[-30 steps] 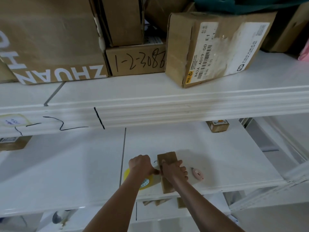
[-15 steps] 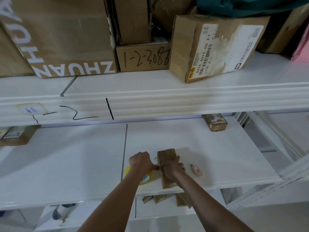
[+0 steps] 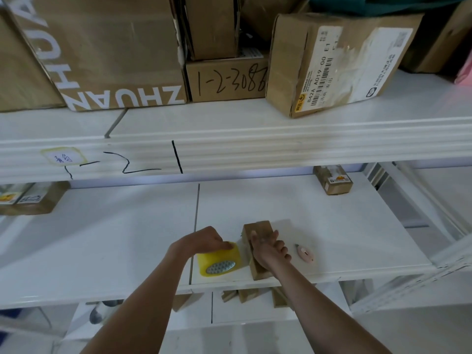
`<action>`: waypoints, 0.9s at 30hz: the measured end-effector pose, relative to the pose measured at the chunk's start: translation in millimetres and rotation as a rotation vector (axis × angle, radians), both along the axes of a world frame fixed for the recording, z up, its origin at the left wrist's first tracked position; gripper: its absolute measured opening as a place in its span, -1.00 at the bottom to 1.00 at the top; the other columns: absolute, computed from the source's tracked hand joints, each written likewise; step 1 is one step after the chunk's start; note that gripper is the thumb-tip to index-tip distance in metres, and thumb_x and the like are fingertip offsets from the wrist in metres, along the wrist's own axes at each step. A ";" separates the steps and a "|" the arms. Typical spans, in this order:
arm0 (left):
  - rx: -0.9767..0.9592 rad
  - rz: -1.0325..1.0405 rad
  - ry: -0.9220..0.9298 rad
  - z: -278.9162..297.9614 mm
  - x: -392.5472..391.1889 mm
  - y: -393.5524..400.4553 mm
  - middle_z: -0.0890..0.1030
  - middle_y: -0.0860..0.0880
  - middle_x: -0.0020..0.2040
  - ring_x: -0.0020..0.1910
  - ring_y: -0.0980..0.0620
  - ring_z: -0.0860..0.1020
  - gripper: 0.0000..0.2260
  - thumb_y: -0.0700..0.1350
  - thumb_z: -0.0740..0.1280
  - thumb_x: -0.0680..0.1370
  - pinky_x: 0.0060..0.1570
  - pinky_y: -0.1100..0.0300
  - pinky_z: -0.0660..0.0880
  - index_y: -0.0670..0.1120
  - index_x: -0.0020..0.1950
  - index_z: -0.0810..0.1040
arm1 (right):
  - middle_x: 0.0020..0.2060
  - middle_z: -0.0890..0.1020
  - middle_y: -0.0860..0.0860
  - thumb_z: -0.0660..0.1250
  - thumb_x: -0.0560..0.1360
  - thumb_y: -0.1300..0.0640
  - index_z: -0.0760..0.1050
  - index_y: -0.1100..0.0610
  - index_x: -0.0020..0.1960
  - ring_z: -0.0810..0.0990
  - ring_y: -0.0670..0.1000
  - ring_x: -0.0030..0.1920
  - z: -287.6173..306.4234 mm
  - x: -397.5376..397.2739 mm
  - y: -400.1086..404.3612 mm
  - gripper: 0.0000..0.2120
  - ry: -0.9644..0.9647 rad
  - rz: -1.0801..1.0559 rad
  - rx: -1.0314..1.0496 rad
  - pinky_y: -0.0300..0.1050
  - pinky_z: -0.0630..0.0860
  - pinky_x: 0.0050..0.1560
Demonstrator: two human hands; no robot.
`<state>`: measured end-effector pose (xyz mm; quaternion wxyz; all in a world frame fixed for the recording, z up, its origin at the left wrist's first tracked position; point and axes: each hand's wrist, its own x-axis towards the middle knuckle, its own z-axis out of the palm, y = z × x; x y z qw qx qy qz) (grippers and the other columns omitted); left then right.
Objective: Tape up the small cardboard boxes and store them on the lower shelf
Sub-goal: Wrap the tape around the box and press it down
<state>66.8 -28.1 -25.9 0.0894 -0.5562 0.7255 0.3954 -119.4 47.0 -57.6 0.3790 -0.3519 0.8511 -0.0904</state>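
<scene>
A small brown cardboard box (image 3: 258,227) lies lengthwise on the white middle shelf (image 3: 332,226) near its front edge. My right hand (image 3: 268,249) lies on top of the box, its fingers curled over the right side, holding it down. Just left of the box is a yellow roll of tape (image 3: 219,261). My left hand (image 3: 201,242) grips the roll's top edge, close to the box's left side. Several small brown boxes (image 3: 245,295) lie on the lower shelf (image 3: 255,312) below, partly hidden by the middle shelf's edge.
A small pink cutter (image 3: 305,254) lies right of the box. Another small labelled box (image 3: 333,181) sits at the back right of the middle shelf, and more (image 3: 30,199) at the far left. Large cartons (image 3: 332,60) fill the top shelf.
My left hand has drawn the tape roll back from the box and tipped it, so more of the roll shows. My right hand stays on the box.
</scene>
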 end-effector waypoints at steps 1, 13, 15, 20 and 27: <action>-0.013 -0.016 -0.001 -0.6 0.0 0.6 0.63 -0.07 -0.20 -0.23 0.00 0.56 -0.48 0.31 0.37 0.51 -0.18 0.15 0.46 -0.18 -0.12 0.67 | 0.59 0.09 0.16 -0.13 0.51 -0.51 -0.33 0.08 0.63 0.12 0.22 0.54 -0.1 -0.4 -0.7 -0.05 0.002 0.002 0.007 0.18 0.03 0.50; -0.214 0.017 -0.148 -7.2 -1.2 11.1 0.54 0.00 -0.32 -0.35 0.05 0.52 -0.44 0.44 0.46 0.28 -0.36 0.16 0.40 -0.04 -0.31 0.44 | 0.59 0.09 0.17 -0.16 0.48 -0.55 -0.34 0.07 0.63 0.12 0.23 0.54 -3.3 -2.5 -1.2 -0.02 0.004 0.035 0.014 0.17 0.04 0.50; -0.270 0.011 -0.220 -5.2 0.2 14.4 0.52 0.03 -0.31 -0.34 0.06 0.51 -0.42 0.47 0.45 0.27 -0.36 0.17 0.37 -0.02 -0.28 0.39 | 0.60 0.06 0.16 -0.14 0.50 -0.54 -0.35 0.07 0.63 0.08 0.22 0.56 -1.8 -4.2 -0.2 -0.02 -0.027 0.035 0.014 0.18 0.00 0.52; -0.360 0.012 -0.297 -5.6 -9.2 21.2 0.52 0.05 -0.20 -0.21 0.01 0.53 -0.44 0.45 0.42 0.33 -0.23 0.15 0.41 -0.02 -0.11 0.43 | 0.58 0.03 0.16 0.03 0.40 -0.61 -0.36 0.09 0.63 0.09 0.25 0.54 9.2 -8.0 3.1 0.14 -0.032 0.122 0.060 0.17 0.07 0.52; -0.370 0.033 -0.304 -5.5 -8.8 24.2 0.55 0.03 -0.14 -0.17 -0.01 0.55 -0.45 0.43 0.42 0.35 -0.18 0.15 0.43 -0.03 -0.06 0.46 | 0.61 -0.08 0.16 0.30 0.41 -0.49 -0.29 0.08 0.65 0.10 0.26 0.54 7.9 -16.0 3.4 0.18 -0.009 0.275 0.083 0.18 0.13 0.54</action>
